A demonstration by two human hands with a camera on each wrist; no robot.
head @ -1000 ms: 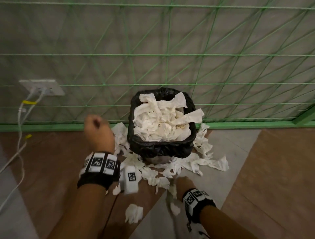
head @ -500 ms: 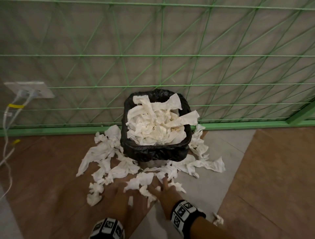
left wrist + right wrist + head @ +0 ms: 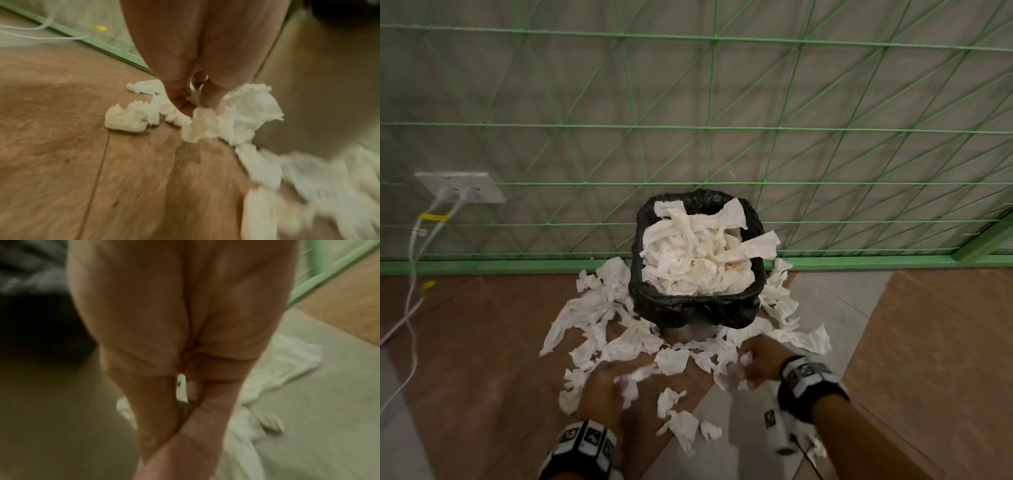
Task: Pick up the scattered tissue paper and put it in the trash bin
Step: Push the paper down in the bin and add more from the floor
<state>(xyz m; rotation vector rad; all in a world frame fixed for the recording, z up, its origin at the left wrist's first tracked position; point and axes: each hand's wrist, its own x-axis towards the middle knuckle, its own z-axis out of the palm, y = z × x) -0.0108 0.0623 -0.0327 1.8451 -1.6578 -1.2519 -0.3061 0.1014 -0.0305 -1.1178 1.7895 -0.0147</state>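
A trash bin with a black liner (image 3: 688, 310) stands against the fence, heaped with white tissue (image 3: 695, 263). Torn tissue paper (image 3: 592, 308) lies scattered on the floor round its left, front and right sides. My left hand (image 3: 602, 383) is down on the pieces in front left of the bin. In the left wrist view the left hand (image 3: 193, 105) pinches crumpled tissue (image 3: 242, 113) between thumb and fingers. My right hand (image 3: 755, 365) is curled just front right of the bin with white scraps in it. The right wrist view is blurred and shows the right hand (image 3: 185, 402) with curled fingers over tissue (image 3: 277, 369).
A green mesh fence (image 3: 715, 130) on a green base rail (image 3: 482, 265) backs the bin. A wall socket (image 3: 462, 186) at the left feeds white cables (image 3: 412, 274) that trail down over the brown floor. A grey tile strip (image 3: 825, 301) runs under the right hand.
My left hand has dropped from a raised fist beside the bin to the floor tissue. My right hand went from flat on the floor to curled around scraps, a little further right.
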